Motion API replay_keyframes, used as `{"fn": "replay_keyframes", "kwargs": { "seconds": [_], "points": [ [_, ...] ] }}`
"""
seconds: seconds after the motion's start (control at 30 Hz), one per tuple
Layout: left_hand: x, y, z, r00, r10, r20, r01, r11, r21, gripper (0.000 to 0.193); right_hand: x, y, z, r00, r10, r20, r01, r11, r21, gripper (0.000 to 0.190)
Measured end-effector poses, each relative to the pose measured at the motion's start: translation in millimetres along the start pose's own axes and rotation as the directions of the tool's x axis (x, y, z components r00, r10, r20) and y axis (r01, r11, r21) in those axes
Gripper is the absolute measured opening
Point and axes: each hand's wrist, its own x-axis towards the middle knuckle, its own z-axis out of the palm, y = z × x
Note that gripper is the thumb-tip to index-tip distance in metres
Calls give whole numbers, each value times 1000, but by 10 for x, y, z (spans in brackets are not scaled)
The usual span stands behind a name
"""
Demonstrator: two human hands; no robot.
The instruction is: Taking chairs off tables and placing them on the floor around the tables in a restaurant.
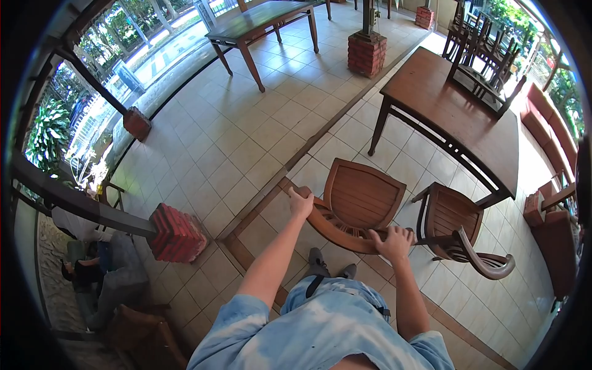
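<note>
A wooden chair with a slatted seat (363, 194) and a curved back rail stands before me, its back towards my body. My left hand (301, 202) grips the left end of that rail. Near the rail's right end lies my right hand (394, 243), its fingers over the wood and the thumb on the near side. A second wooden chair (453, 215) with a curled armrest is close on the right. Beyond both chairs is a long wooden table (425, 88), and an upturned chair with more stacked chairs (483, 55) is at its far right side.
Brick-based posts stand at left (178, 233) and top centre (366, 53). A floor ledge (296, 162) runs diagonally past my left hand. Another table (259, 18) stands farther off. Red sofas (545, 115) line the right; a seated person (88, 263) is at lower left.
</note>
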Motion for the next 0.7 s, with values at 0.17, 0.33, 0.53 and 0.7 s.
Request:
{"fn": "replay_keyframes", "kwargs": {
  "seconds": [0.17,0.33,0.53,0.7],
  "points": [
    [89,137,-130,970,-8,243,-43,978,205,80,90,503,197,970,233,-75,-238,969,-72,75],
    [413,468,-308,857,-96,507,-202,842,501,68,496,773,86,843,493,213,-508,861,17,76],
    [880,608,132,672,-271,689,-471,561,680,69,1016,1184,261,718,398,571,-473,881,-19,73],
    [988,614,475,458,-531,713,-571,439,693,62,1211,1198,388,619,301,725,-349,933,-89,72]
  ]
}}
